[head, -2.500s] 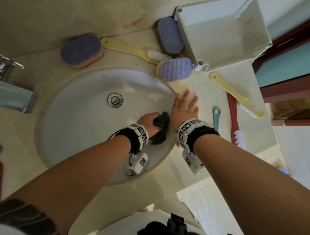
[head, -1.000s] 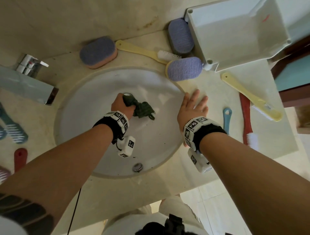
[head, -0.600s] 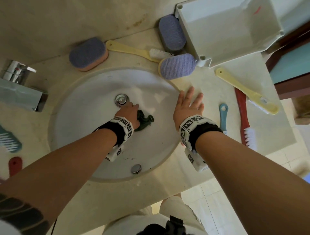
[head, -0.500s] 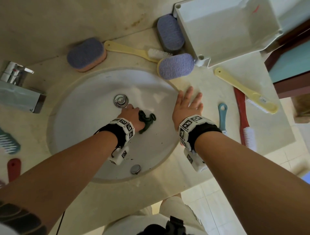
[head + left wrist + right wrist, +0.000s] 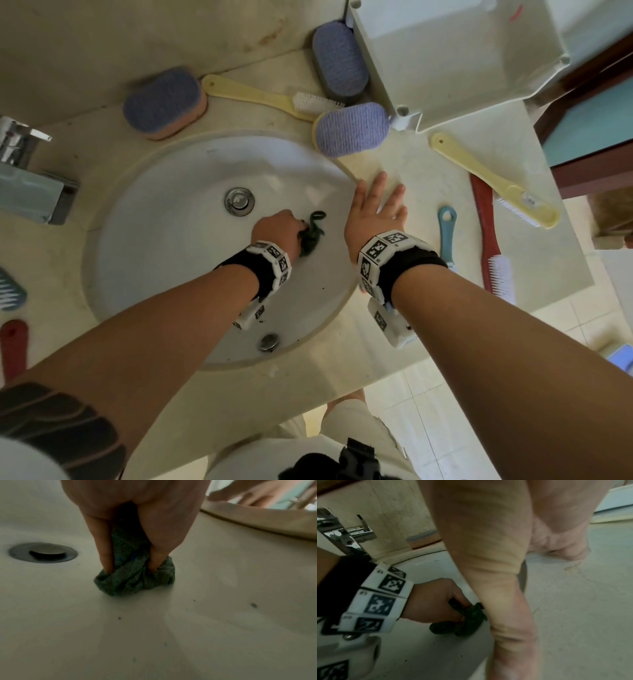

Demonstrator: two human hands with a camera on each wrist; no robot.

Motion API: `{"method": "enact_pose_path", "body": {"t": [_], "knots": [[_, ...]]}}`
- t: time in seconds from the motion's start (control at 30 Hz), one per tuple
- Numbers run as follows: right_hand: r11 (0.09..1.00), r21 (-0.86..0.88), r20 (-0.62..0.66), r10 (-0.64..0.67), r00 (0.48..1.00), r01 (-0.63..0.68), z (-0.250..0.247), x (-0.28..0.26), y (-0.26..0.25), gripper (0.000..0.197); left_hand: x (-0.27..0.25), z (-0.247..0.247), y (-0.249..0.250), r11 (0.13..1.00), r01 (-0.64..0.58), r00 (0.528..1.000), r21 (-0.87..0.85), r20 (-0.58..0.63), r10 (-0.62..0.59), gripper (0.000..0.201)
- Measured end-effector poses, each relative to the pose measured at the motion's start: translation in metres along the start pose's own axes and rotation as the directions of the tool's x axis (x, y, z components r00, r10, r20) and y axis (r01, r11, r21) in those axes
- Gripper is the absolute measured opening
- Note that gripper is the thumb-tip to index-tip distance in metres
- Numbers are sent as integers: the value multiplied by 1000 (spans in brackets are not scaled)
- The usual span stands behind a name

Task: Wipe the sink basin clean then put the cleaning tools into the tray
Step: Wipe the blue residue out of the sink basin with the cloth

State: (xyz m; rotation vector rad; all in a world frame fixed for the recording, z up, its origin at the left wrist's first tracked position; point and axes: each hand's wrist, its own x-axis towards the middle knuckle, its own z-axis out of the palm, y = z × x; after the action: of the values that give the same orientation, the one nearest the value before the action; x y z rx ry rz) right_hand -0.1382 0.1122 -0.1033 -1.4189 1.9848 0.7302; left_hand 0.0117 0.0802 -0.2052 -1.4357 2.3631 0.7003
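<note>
My left hand grips a crumpled dark green cloth and presses it onto the white sink basin, just right of the metal drain. In the left wrist view the fingers dig into the bunched cloth, with dark specks on the basin nearby. My right hand lies flat with straight fingers on the counter at the basin's right rim. The white tray stands at the back right.
Three purple sponges and a yellow brush lie behind the basin. Yellow, red and blue brushes lie right of my right hand. The faucet is at left. More brushes sit at the left edge.
My left hand has swept the cloth from the basin's right wall toward the drain and back to just right of it. The right hand has stayed flat on the counter.
</note>
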Motion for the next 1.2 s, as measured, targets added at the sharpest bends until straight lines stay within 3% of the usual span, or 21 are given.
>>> {"method": "enact_pose_path", "body": {"t": [0.13,0.23,0.5,0.57,0.73,0.87,1.0,1.1,1.2], "knots": [[1000,-9,14,2,1000,-2,-2,-2,1,109,-23,5,23,988,-140,985,60,110,133,25],[1000,-15,17,0,1000,0,-2,-2,1,111,-39,9,30,965,-258,948,39,204,245,26],[1000,-10,30,-13,999,13,-4,-2,3,110,-69,6,5,944,-279,839,-177,433,329,31],[1000,-12,27,-8,1000,8,-3,-1,3,109,-71,5,-6,949,-245,842,-200,441,311,27],[999,-36,17,1,1000,0,-2,0,2,108,-47,-7,-42,987,-26,956,-158,285,71,19],[999,-37,14,23,1000,-22,-1,2,0,109,-43,-8,-75,995,88,976,-43,203,-78,26],[999,-43,5,21,1000,-21,1,3,-1,108,-53,-4,-83,990,37,980,138,190,-63,35],[998,-56,7,26,1000,-25,1,3,-1,107,-62,-1,-76,975,-46,950,217,311,-24,33],[998,-61,8,25,1000,-24,1,4,-2,107,-71,-1,-63,965,-134,888,224,460,17,32]]}}
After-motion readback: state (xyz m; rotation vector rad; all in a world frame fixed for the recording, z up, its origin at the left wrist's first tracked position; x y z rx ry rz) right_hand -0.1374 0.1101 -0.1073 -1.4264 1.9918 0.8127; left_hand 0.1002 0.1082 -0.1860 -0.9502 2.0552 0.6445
